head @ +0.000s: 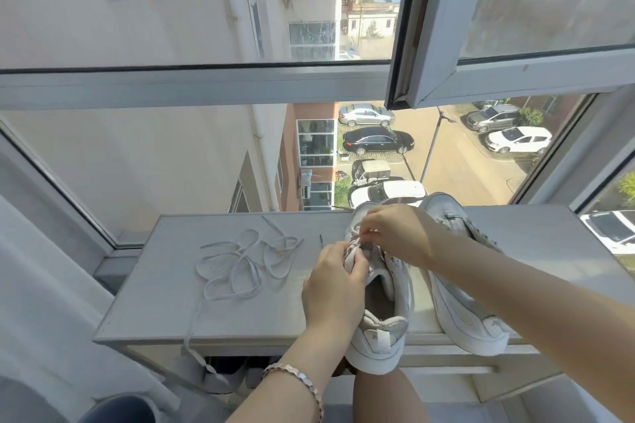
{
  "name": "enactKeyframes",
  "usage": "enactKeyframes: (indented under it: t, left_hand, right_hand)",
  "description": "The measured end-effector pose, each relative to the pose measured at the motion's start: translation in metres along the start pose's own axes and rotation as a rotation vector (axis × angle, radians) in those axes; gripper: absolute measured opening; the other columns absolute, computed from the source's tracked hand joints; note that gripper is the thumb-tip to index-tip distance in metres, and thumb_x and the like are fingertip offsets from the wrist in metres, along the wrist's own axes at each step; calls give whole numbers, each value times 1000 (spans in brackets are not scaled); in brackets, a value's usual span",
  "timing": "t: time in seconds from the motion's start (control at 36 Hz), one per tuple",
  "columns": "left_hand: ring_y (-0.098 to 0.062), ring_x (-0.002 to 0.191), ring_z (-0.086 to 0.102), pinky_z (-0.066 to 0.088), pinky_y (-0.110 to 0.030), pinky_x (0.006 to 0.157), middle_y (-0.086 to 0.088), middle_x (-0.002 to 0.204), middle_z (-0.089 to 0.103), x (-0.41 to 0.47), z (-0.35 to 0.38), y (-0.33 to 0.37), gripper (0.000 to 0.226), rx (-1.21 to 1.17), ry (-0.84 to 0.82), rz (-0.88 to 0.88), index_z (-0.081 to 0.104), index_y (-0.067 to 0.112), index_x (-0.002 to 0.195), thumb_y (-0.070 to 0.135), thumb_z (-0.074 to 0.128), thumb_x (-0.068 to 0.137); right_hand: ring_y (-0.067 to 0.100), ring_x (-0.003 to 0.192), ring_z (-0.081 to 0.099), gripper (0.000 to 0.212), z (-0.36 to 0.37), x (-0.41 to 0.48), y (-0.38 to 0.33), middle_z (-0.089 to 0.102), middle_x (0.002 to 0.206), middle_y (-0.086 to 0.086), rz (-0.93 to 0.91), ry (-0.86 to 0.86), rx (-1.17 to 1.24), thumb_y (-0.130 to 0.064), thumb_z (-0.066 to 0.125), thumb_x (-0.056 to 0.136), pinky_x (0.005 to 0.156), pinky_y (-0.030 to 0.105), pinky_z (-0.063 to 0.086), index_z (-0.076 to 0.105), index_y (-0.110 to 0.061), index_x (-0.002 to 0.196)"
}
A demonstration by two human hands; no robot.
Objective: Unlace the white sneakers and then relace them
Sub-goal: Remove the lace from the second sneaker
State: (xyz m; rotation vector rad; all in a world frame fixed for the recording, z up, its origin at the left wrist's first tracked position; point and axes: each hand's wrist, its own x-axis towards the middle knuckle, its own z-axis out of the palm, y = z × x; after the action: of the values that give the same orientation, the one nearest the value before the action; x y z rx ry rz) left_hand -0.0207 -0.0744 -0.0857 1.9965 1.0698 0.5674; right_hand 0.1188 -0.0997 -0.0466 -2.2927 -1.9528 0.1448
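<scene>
A white table (165,306) stands against a large window (206,86), and both white sneakers sit on its right half with their toes toward the glass. The near sneaker (395,280) lies in the middle with its heel jutting over the table's front edge; the far sneaker (460,306) lies just beside it on the right, touching or nearly touching it, and its heel overhangs the edge too. The left hand (335,280), with a pale link bracelet (299,378) on its wrist, is curled over the left side of the near sneaker's opening, with thumb and fingers gripping the tongue and upper there. The right hand (395,233) reaches across the far sneaker from the right, its forearm passing above that shoe, and its thumb and forefinger are pinched together over the eyelet area of the near sneaker, on what looks like a short stretch of the threaded shoelace (356,227); the grip point is too small to read more exactly. A loose shoelace (247,261) lies in a tangle of loops on the left half of the table, well apart from the shoes, with one end trailing over the front edge and hanging down. Through the glass, parked cars (378,141) stand in a yard below, and an open window sash (481,79) angles inward above the right hand.
</scene>
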Motion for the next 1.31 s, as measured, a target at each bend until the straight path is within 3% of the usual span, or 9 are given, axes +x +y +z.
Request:
enactKeyframes:
  t: [0.22,0.36,0.58,0.67,0.83,0.94,1.06,1.14,1.31]
  left_hand:
    - [-13,85,50,42,-32,81,9,100,57,1,0,0,22,49,-14,22,59,23,107,32,42,97]
    - [-12,84,49,42,-33,82,11,97,55,1,-1,0,22,70,-13,35,59,22,104,32,41,97]
    - [-11,80,48,33,-26,66,8,97,54,0,1,0,21,58,3,16,58,21,103,31,41,97]
    - [-9,80,47,32,-24,66,11,97,52,0,0,0,23,49,2,8,58,22,110,33,41,97]
    - [-8,82,47,31,-20,61,10,96,51,-1,0,-1,24,18,2,6,58,21,112,32,42,97]
    - [-9,80,46,31,-22,65,8,93,50,0,1,-1,23,14,14,29,59,18,107,29,41,98]
    - [-8,72,43,26,-20,58,5,88,50,-2,1,-2,23,48,37,50,58,14,99,26,38,99]
    - [-11,71,45,27,-24,60,3,85,51,-4,-1,-4,21,48,71,28,54,15,89,25,37,98]
    - [-14,75,45,29,-26,63,2,90,51,-6,-12,-14,21,57,109,4,53,14,87,25,38,97]
  right_hand:
    - [28,83,63,13,9,5,12,63,89,14,476,219,486,-7,40,97,68,36,52,52,-3,94]
    - [26,82,53,21,-5,5,25,60,98,11,687,137,95,-3,38,91,66,33,42,50,-6,107]
    - [22,122,44,39,-7,6,0,57,127,2,-44,158,-4,-3,51,86,105,35,35,61,-16,122]
    - [16,123,42,31,-3,8,-8,52,130,0,-3,-108,-77,-23,45,96,98,27,35,59,-20,124]
    - [14,115,46,27,-1,3,-6,59,118,-3,-5,-35,-164,-21,41,98,83,16,25,60,-12,115]
    - [22,79,52,12,13,-2,-9,58,83,1,164,35,96,-5,39,94,56,21,30,48,-12,93]
    - [24,81,65,12,20,4,-10,67,90,12,392,191,455,-6,37,97,63,28,52,46,-11,92]
    - [10,64,59,15,17,11,-16,67,94,11,514,210,643,-13,33,101,45,14,40,47,-8,102]
    - [19,74,65,19,12,18,-17,67,81,13,788,214,1085,-3,32,99,71,32,51,48,3,93]
